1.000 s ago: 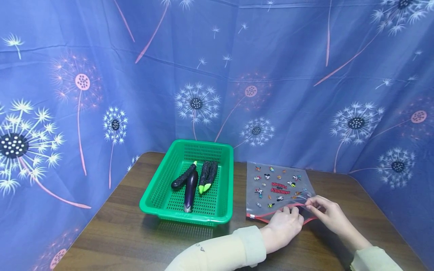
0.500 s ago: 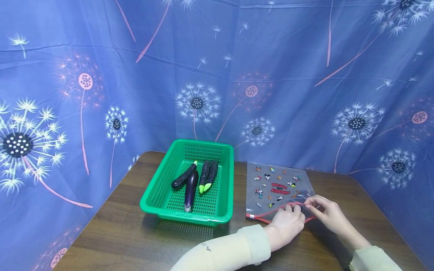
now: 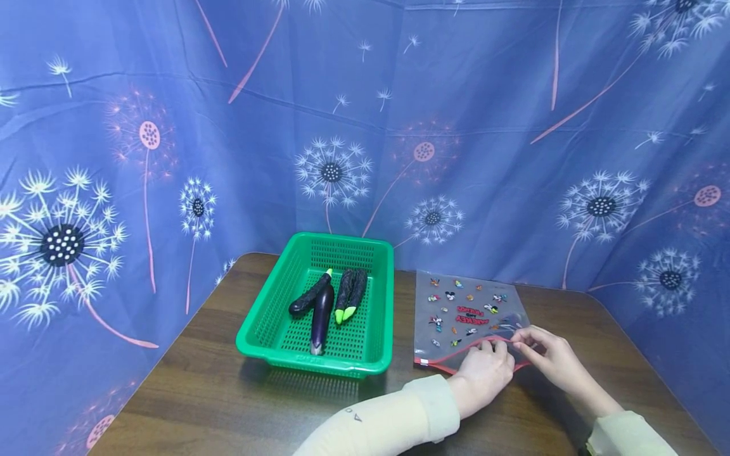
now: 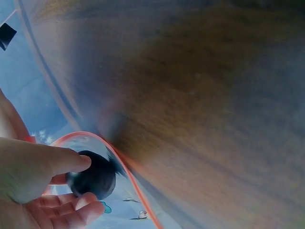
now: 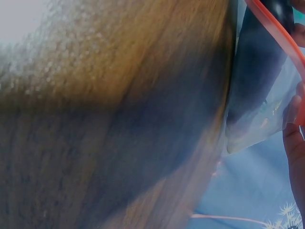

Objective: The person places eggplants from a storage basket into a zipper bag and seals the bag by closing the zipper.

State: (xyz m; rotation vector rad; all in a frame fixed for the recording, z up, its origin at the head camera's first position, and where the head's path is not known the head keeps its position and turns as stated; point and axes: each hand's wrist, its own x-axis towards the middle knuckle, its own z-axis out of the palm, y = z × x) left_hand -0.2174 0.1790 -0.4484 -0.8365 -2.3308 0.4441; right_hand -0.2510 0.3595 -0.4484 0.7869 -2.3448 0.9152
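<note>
A clear printed zipper bag with a red mouth lies flat on the table, its mouth toward me. My left hand reaches into the mouth. In the left wrist view its thumb and fingers grip the rounded end of a dark eggplant, framed by the red zipper strip. Most of that eggplant shows through the plastic in the right wrist view; in the head view the left hand hides it. The right hand pinches the bag's red rim at the right.
Left of the bag stands a green basket. Inside it lie a smooth purple eggplant and several bumpy dark vegetables, such as the one at the left, with light green tips. A blue dandelion-print curtain borders the wooden table.
My left hand and sleeve have shifted slightly to the right at the bag's mouth. The right hand keeps its pinch on the rim; the head view has tilted a little.
</note>
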